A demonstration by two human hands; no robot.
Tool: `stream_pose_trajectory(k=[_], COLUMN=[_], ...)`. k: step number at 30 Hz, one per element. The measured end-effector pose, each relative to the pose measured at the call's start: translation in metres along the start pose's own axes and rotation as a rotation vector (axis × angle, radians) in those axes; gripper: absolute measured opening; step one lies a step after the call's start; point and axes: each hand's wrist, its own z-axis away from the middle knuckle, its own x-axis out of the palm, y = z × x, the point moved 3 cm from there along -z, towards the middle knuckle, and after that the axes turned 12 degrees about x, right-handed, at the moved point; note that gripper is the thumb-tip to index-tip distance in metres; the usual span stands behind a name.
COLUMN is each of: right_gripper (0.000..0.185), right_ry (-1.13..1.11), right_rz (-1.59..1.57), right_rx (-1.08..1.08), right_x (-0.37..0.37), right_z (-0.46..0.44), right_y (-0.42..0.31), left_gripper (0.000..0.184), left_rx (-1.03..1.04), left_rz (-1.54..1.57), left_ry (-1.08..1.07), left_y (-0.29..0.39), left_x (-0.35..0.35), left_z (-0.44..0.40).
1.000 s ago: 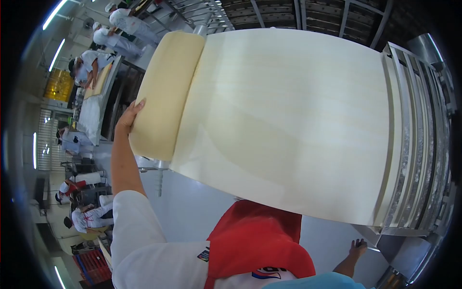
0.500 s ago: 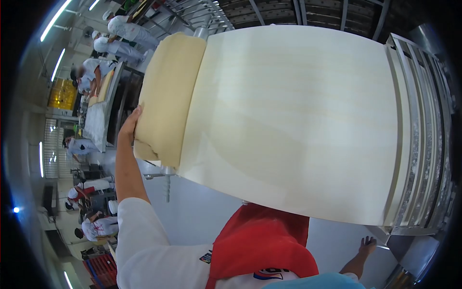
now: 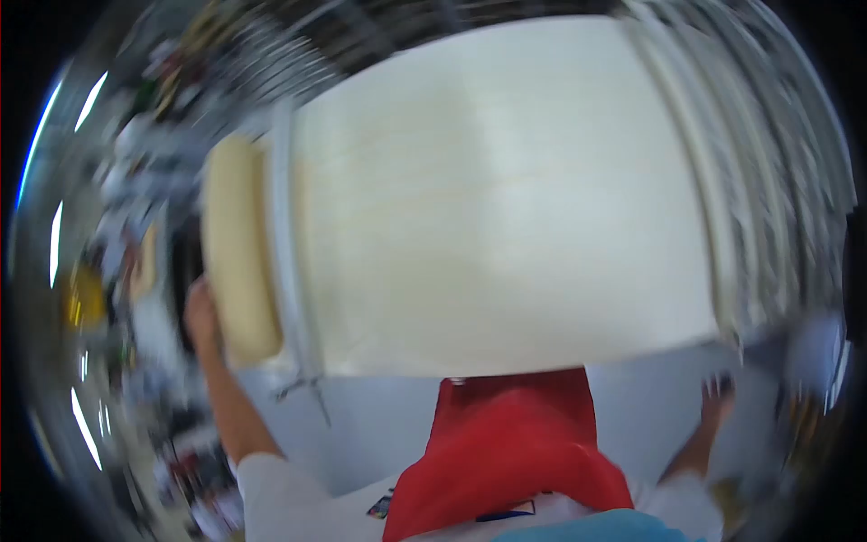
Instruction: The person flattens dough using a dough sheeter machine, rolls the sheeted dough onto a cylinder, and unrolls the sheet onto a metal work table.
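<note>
A thick, pale dough roll (image 3: 239, 253) hangs at the left end of a wide white conveyor belt (image 3: 506, 199). A light metal bar (image 3: 285, 235) runs across the belt beside it. My left hand (image 3: 201, 314) is against the outer left side of the dough, near its lower end; motion blurs its fingers. Well to the right, my right hand (image 3: 718, 397) hangs below the belt's near edge, close to the machine's right end. Its fingers are apart and nothing shows in it.
Metal rollers and rails (image 3: 750, 172) form the machine's right end. A thin metal lever (image 3: 312, 387) sticks out at the lower left of the belt. My red apron (image 3: 515, 443) is near the belt edge. Blurred people in white and a worktable (image 3: 155, 316) are at left.
The view has swung and blurred. The dough now looks like a narrower, rounded roll beyond the metal bar, which was not visible before. My left hand has stayed beside the dough.
</note>
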Motion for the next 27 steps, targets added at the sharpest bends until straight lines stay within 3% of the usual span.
stream_pose_trajectory(k=[1, 2, 3, 4, 6, 9, 11, 13, 14, 15, 16, 17, 18, 23, 24, 27], right_gripper=[0.052, 0.055, 0.055, 0.053, 0.057, 0.06, 0.064, 0.07, 0.071, 0.065, 0.049, 0.047, 0.044, 0.033, 0.03, 0.024], right_ry=[-0.148, 0.009, -0.042, -0.089, 0.308, 0.495, 0.55, 0.757, 0.686, 0.831, 0.691, 0.641, 0.591, 0.415, 0.384, 0.264], right_rz=[0.128, 0.051, 0.018, 0.003, 0.254, 0.498, 0.477, 0.821, 0.713, 0.972, 1.353, 1.43, 1.472, 1.482, 1.455, 1.244], right_rx=[-0.054, -0.026, -0.036, -0.011, 0.11, -0.021, -0.334, -0.767, -0.579, -0.798, -1.13, -1.034, -0.927, -0.681, -0.653, -0.514], right_x=[-0.017, -0.035, -0.055, -0.07, -0.058, -0.073, -0.089, -0.077, -0.065, -0.09, -0.113, -0.102, -0.091, -0.027, -0.023, -0.047], right_z=[0.003, -0.004, 0.001, 0.007, 0.043, 0.058, 0.025, 0.005, 0.009, -0.039, -0.091, -0.109, -0.124, -0.192, -0.195, -0.173], right_y=[0.011, 0.026, 0.04, 0.049, 0.038, 0.006, -0.036, -0.106, -0.14, -0.17, -0.204, -0.221, -0.219, -0.187, -0.183, -0.182], left_gripper=[0.053, 0.048, 0.053, 0.054, 0.057, 0.06, 0.063, 0.066, 0.067, 0.068, 0.07, 0.078, 0.074, 0.077, 0.084, 0.097], left_rx=[-0.011, -0.022, -0.129, -0.024, 0.208, 0.358, 0.405, 0.438, 0.445, 0.44, 0.415, 0.278, 0.333, 0.303, 0.218, -0.027], left_rz=[0.391, 0.729, 1.272, 1.106, 0.649, 0.422, 0.34, 0.267, 0.246, 0.229, 0.209, 0.157, 0.123, -0.059, -0.298, -0.314], left_ry=[0.082, 0.157, -0.191, -0.207, -0.21, -0.244, -0.24, -0.227, -0.215, -0.194, -0.162, -0.065, 0.088, 0.152, 0.201, 0.142], left_y=[0.013, 0.027, -0.067, -0.054, -0.001, 0.012, 0.013, 0.013, 0.011, 0.012, 0.013, 0.013, 0.009, 0.034, 0.028, 0.034], left_x=[-0.001, -0.001, 0.034, 0.04, 0.049, 0.05, 0.045, 0.036, 0.035, 0.036, 0.035, 0.037, 0.043, 0.042, 0.043, 0.032], left_z=[0.003, 0.007, -0.024, -0.036, -0.029, -0.029, -0.027, -0.028, -0.033, -0.039, -0.036, -0.032, -0.034, -0.027, -0.034, -0.016])
